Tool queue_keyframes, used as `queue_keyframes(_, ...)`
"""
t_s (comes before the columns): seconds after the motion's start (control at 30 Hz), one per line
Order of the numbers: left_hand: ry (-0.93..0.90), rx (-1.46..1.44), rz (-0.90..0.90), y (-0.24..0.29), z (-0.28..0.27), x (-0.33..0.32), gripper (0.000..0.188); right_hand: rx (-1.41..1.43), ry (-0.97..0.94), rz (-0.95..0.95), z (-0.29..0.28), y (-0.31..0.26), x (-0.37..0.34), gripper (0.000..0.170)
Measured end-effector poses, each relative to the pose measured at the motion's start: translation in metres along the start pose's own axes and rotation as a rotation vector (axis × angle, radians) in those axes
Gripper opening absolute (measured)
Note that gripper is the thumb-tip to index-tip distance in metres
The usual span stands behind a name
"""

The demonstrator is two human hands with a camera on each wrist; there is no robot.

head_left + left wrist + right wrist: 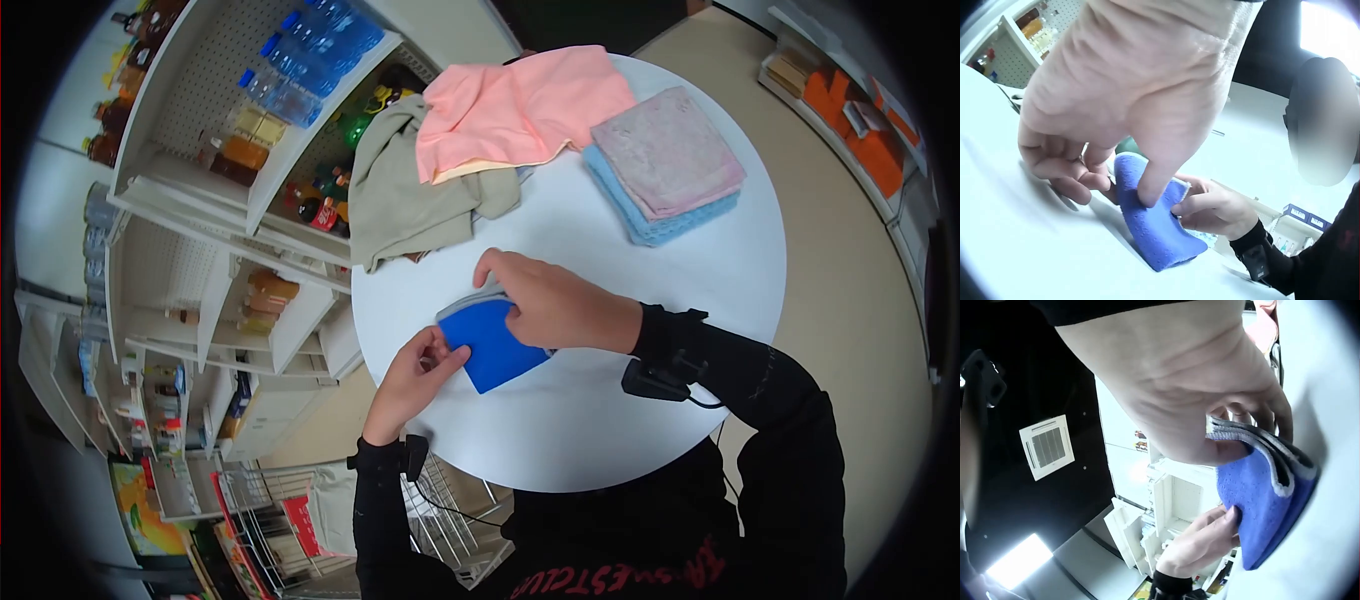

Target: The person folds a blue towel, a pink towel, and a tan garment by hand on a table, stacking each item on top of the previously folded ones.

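Note:
A folded blue cloth (492, 352) with a grey inner side is held between both hands over the white round table. My left hand (408, 385) pinches its left edge, thumb on the blue face. From the opposite side my right hand (570, 305) grips the cloth, with the thumb on the blue face and the fingers behind it. In the right wrist view, stacked folds of the cloth (1254, 494) show grey edges. Seen from the left wrist, the cloth (1154, 219) stands tilted, its lower edge close over the tabletop.
Beyond the hands on the table (590, 430) lie a crumpled grey-green cloth (405, 190) and a pink cloth (525, 110). Right of them is a stack with a pale pink folded towel (672, 150) over a blue towel (640, 222). Shelves with bottles (280, 90) stand left; a wire cart (285, 510) is below.

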State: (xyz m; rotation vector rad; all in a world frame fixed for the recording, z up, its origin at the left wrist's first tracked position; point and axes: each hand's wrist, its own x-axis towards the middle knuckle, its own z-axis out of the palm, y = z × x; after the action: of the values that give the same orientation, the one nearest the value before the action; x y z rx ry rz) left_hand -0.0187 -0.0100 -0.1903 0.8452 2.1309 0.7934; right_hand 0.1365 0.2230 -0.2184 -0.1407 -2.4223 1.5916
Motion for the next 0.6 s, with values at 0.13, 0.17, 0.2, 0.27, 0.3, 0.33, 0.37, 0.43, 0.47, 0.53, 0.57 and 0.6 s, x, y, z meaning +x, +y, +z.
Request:
queue_keyframes(0.13,-0.004,-0.155,-0.056,0.010,-0.001,0.009,0.044,0.108,0.036,-0.096,0.000,-0.003,0.008,0.050)
queue_keyframes(0.17,0.047,-0.326,-0.007,0.014,0.001,0.010,0.042,0.140,0.096,-0.103,-0.001,-0.005,0.008,0.052)
queue_keyframes(0.2,0.100,-0.497,0.040,0.017,0.002,0.010,0.041,0.174,0.154,-0.112,-0.002,-0.007,0.009,0.053)
queue_keyframes(0.27,0.149,-0.534,0.106,0.035,0.003,0.013,0.040,0.209,0.216,-0.121,-0.006,-0.013,0.011,0.054)
queue_keyframes(0.3,0.202,-0.575,0.171,0.047,0.003,0.016,0.039,0.344,0.179,-0.016,-0.012,-0.016,0.012,0.055)
queue_keyframes(0.33,0.254,-0.617,0.236,0.057,0.003,0.020,0.038,0.477,0.142,0.089,-0.017,-0.019,0.014,0.056)
queue_keyframes(0.37,0.251,-0.617,0.237,0.065,0.003,0.026,0.038,0.609,0.102,0.195,-0.021,-0.021,0.015,0.056)
queue_keyframes(0.43,0.356,-0.599,0.329,0.080,-0.004,0.041,0.038,0.705,0.200,0.188,-0.019,-0.027,0.015,0.055)
queue_keyframes(0.47,0.409,-0.590,0.374,0.089,-0.005,0.047,0.038,0.802,0.291,0.183,-0.017,-0.030,0.014,0.054)
queue_keyframes(0.53,0.423,-0.563,0.434,0.112,-0.005,0.056,0.038,0.899,0.392,0.174,-0.020,-0.029,0.013,0.054)
queue_keyframes(0.57,0.444,-0.539,0.490,0.126,-0.004,0.058,0.038,1.001,0.414,0.181,-0.023,-0.025,0.014,0.051)
queue_keyframes(0.6,0.467,-0.517,0.545,0.140,-0.004,0.061,0.039,1.103,0.432,0.190,-0.024,-0.019,0.015,0.049)
